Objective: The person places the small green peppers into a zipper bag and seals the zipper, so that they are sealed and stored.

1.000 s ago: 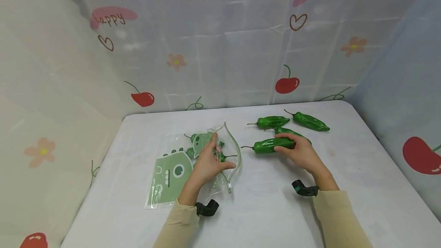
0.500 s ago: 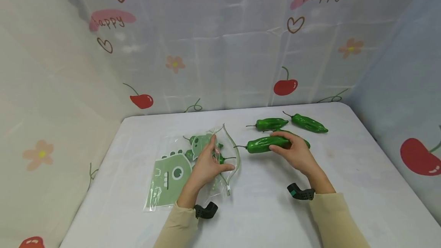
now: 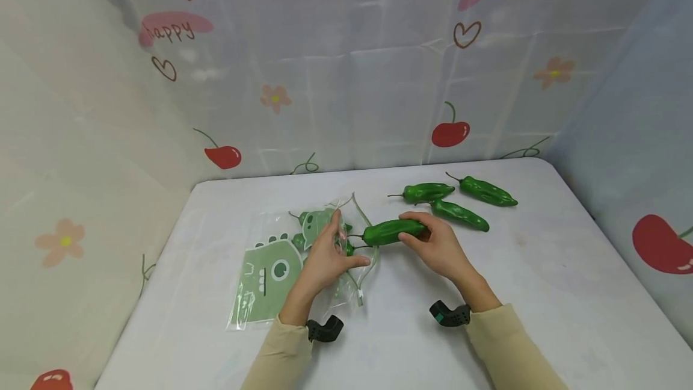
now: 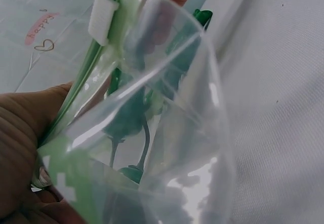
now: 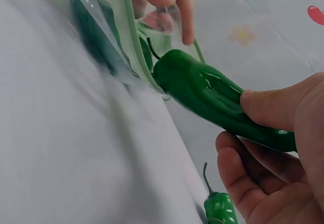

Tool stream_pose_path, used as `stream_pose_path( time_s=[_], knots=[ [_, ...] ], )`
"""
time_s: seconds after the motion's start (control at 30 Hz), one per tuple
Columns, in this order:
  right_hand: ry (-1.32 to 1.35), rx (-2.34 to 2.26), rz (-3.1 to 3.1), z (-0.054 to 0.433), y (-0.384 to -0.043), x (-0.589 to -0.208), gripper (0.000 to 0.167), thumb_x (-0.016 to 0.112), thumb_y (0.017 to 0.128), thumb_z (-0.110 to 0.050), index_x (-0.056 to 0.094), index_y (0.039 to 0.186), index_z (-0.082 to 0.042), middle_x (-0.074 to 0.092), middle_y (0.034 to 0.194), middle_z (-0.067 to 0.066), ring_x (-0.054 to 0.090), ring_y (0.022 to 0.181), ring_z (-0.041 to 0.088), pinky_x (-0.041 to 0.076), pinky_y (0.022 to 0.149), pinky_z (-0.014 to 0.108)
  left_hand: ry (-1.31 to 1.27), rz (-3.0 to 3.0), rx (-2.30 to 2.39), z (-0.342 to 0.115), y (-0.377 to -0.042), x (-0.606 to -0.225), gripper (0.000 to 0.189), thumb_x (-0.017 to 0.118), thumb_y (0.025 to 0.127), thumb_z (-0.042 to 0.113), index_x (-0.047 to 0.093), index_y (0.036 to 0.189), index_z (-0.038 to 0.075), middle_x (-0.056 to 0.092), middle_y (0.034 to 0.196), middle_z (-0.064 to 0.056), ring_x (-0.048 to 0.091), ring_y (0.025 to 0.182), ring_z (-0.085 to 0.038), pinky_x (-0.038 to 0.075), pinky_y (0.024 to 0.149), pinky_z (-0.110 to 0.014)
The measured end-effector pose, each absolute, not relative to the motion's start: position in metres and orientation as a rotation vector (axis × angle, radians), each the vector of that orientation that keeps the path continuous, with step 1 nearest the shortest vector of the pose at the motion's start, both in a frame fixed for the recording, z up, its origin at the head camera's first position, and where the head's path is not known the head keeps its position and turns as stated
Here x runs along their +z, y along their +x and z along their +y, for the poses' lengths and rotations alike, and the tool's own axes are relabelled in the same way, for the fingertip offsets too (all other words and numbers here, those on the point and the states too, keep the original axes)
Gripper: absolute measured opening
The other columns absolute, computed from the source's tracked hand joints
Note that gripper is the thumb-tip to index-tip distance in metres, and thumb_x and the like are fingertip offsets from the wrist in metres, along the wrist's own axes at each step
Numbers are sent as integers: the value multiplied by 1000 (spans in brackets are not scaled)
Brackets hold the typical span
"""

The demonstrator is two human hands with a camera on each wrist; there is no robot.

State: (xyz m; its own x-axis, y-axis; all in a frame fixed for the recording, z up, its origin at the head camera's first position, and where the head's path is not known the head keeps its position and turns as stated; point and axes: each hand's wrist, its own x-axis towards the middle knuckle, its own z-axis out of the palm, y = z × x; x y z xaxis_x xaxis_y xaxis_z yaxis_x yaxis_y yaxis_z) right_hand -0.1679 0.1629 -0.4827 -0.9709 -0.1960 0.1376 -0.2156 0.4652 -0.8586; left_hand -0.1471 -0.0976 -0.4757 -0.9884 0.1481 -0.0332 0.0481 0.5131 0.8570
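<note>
Cherry-printed curtain (image 3: 335, 71) behind, white surface (image 3: 411, 342) below. Lying toward the left of the surface, a clear zip bag (image 3: 271, 290) with a green monster print, with peppers (image 5: 93, 32) inside; likely limp, slick and easily creased, best taken by the rim of its mouth. At that mouth, the left hand (image 3: 327, 260), with thumb and index finger stretched well apart, against the plastic. To its right, the right hand (image 3: 437, 247), clamped with thumb and fingertips on the tapered half of a long green pepper (image 3: 387, 232). Probably light and firm, with a glossy skin liable to slide; sensible to pinch from both sides behind the middle, leaving the stem end free. Seemingly clear of the surface, projecting leftward from the right hand's fingertips toward the left hand, stem end right at the green zip strip (image 5: 128, 29); cannot tell how far past it. Beyond the right hand and well apart from the bag, three loose peppers (image 3: 460, 215), near one another on the surface. Smallest of all, the white zip slider (image 4: 103, 19), at the near end of the strip.
</note>
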Motion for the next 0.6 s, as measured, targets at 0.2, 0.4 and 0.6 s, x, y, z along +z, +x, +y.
stream_pose_path(
  time_s=[0.2,0.4,0.6],
  knots=[
    [384,1597,-2652,154,-165,-483,40,74,97,-16,66,136,-14,65,129,8,59,98,21,53,80,23,175,2650,1476,-97,-148,-476,126,96,73,32,14,167,17,50,110,-4,54,73,-13,49,68,-29],
    [348,1646,-2677,150,-165,-487,41,72,98,-17,64,139,-17,65,128,9,58,95,21,52,76,24,157,2651,1471,-97,-148,-475,125,96,73,30,15,167,18,50,110,-3,54,72,-13,48,67,-29],
    [341,1663,-2695,147,-165,-490,41,71,99,-17,64,139,-18,67,126,10,60,95,21,52,78,25,178,2638,1497,-97,-148,-475,125,96,73,29,15,167,15,49,109,-6,52,71,-14,47,65,-28]
  ],
)
